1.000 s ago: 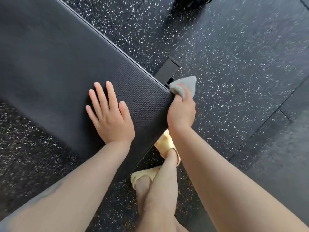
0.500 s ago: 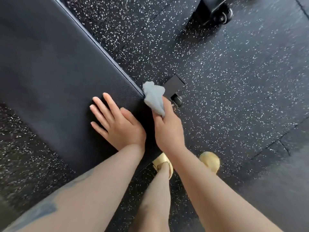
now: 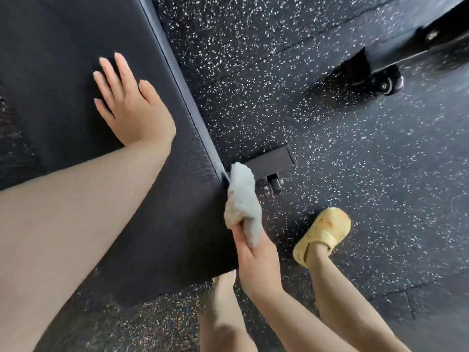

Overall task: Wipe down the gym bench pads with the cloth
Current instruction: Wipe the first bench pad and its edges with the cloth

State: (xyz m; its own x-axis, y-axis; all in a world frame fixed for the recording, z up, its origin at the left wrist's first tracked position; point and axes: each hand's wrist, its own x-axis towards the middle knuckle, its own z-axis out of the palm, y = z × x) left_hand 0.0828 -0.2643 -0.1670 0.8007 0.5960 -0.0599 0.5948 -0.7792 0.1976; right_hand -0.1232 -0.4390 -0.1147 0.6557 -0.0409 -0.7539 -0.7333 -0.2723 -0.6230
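Left hand (image 3: 129, 102) lies flat, fingers straight, bracing on the bench pad (image 3: 76, 41). Right hand (image 3: 256, 260) grips the bunched cloth (image 3: 242, 199) against the pad's corner edge. Best drag it along the side seam, pressing firm, left hand steadying.

Left hand (image 3: 132, 105) lies flat on the bench pad (image 3: 63, 34) — right hand (image 3: 256, 260) grips the grey cloth (image 3: 243, 199) against the pad's near-right corner.
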